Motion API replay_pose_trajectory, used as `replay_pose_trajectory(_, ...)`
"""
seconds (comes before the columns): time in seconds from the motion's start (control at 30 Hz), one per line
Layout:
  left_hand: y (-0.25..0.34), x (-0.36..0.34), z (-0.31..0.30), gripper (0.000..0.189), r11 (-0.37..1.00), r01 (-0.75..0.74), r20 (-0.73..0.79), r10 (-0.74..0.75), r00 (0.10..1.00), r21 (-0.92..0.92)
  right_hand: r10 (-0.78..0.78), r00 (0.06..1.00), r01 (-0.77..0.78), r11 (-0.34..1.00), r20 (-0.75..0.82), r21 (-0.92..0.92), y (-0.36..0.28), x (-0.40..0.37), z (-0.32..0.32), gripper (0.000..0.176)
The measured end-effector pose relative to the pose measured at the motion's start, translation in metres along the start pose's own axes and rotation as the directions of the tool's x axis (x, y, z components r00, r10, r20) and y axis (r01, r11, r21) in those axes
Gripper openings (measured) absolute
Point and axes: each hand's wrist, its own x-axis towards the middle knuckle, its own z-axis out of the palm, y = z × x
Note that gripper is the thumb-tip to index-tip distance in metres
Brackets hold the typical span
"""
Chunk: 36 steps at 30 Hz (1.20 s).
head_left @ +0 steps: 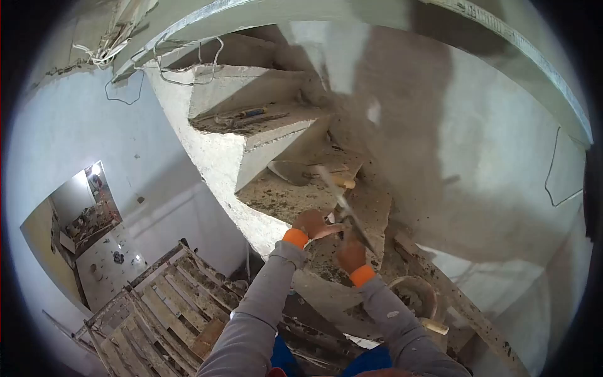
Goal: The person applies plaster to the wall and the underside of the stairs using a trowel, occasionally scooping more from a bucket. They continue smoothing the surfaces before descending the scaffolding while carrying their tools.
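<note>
View: head camera, looking down over both arms at a concrete stair.
Left hand [312, 224]: gloved, orange cuff, over the edge of the step [282, 200]. The fingers reach right to the blade; whether they clasp it or only rest on it cannot be told.
Right hand [350, 256]: gloved, orange cuff, just below and right of the left hand. It is closed round the lower part of the blade.
Blade [342, 204]: long, thin and metallic, probably a plastering tool. It slants from upper left to lower right, between the two hands and above the mortar-strewn step.
Trowel [300, 171]: lies flat at the back of the same step, apart from both hands. Its wooden handle points right, behind the blade.
Upper step [264, 125]: carries a few long tools [251, 114], too small to identify.
Wall [477, 144]: curved, on the right, with grey wet-looking plaster over its upper part and paler plaster below.
Bucket [414, 294]: mortar-stained, just right of the right forearm.
Pallet [166, 301]: wooden slats at lower left, beneath the left arm.
Wires [188, 66]: loose loops hanging at the top of the stair.
Doorway [88, 220]: far left, opening onto a lit room.
</note>
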Motion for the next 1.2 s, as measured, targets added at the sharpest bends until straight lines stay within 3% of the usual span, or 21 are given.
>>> replay_pose_trajectory(0.1, 0.004, -0.003, -0.004, 0.095, 1.000, -0.007, 0.046, 0.006, 0.999, 0.028, -0.093, 0.977, 0.111, 0.990, -0.193, 0.085, 0.014, 0.014, -0.035, 0.040)
replay_pose_trajectory(0.2, 0.007, -0.003, -0.008, 0.098, 1.000, 0.025, 0.056, -0.026, 0.998, 0.011, -0.168, 0.842, 0.272, 0.953, -0.512, 0.135, 0.010, 0.048, -0.071, 0.026)
replay_pose_trajectory(0.3, 0.006, -0.001, -0.004, 0.101, 0.999, 0.048, 0.017, -0.048, 0.999, -0.012, -0.131, 0.868, 0.303, 0.904, -0.479, 0.301, -0.024, 0.095, -0.126, 0.016)
replay_pose_trajectory(0.4, 0.014, -0.007, -0.013, 0.096, 0.996, 0.084, 0.057, -0.083, 0.995, -0.020, -0.215, 0.863, 0.459, 0.713, -0.457, 0.530, -0.065, 0.157, -0.167, 0.014)
replay_pose_trajectory(0.47, 0.012, -0.003, -0.015, 0.096, 0.996, 0.090, 0.081, -0.088, 0.993, -0.028, -0.259, 0.843, 0.472, 0.777, -0.472, 0.418, -0.096, 0.202, -0.189, 0.015)
replay_pose_trajectory(0.53, 0.004, 0.002, -0.005, 0.100, 0.996, 0.079, 0.091, -0.074, 0.993, -0.046, -0.305, 0.731, 0.598, 0.718, -0.610, 0.356, -0.116, 0.252, -0.185, 0.015)
replay_pose_trajectory(0.6, 0.008, -0.001, -0.010, 0.098, 0.997, 0.074, 0.084, -0.072, 0.994, -0.023, -0.276, 0.747, 0.548, 0.771, -0.605, 0.325, -0.143, 0.286, -0.192, 0.021)
replay_pose_trajectory(0.67, 0.010, -0.001, -0.011, 0.096, 0.997, 0.075, 0.074, -0.075, 0.994, 0.001, -0.381, 0.713, 0.647, 0.681, -0.589, 0.342, -0.155, 0.331, -0.190, 0.026)
replay_pose_trajectory(0.73, 0.010, -0.001, -0.009, 0.095, 0.996, 0.082, 0.062, -0.084, 0.995, 0.027, -0.389, 0.718, 0.657, 0.654, -0.578, 0.376, -0.168, 0.365, -0.186, 0.028)
replay_pose_trajectory(0.87, 0.006, 0.001, -0.007, 0.094, 0.998, 0.062, 0.064, -0.063, 0.996, 0.018, -0.323, 0.772, 0.596, 0.670, -0.548, 0.444, -0.204, 0.380, -0.190, 0.025)
replay_pose_trajectory(0.93, 0.017, -0.004, -0.020, 0.093, 0.995, 0.096, 0.127, -0.097, 0.987, 0.015, -0.296, 0.753, 0.612, 0.641, -0.587, 0.463, -0.211, 0.392, -0.189, 0.025)
replay_pose_trajectory(1.13, 0.020, -0.008, -0.022, 0.092, 0.998, 0.061, 0.043, -0.062, 0.997, 0.023, -0.156, 0.751, 0.610, 0.534, -0.641, 0.585, -0.215, 0.398, -0.196, 0.019)
replay_pose_trajectory(1.2, 0.023, -0.009, -0.026, 0.092, 0.995, 0.101, 0.097, -0.100, 0.990, -0.005, -0.114, 0.726, 0.622, 0.530, -0.679, 0.577, -0.210, 0.394, -0.199, 0.017)
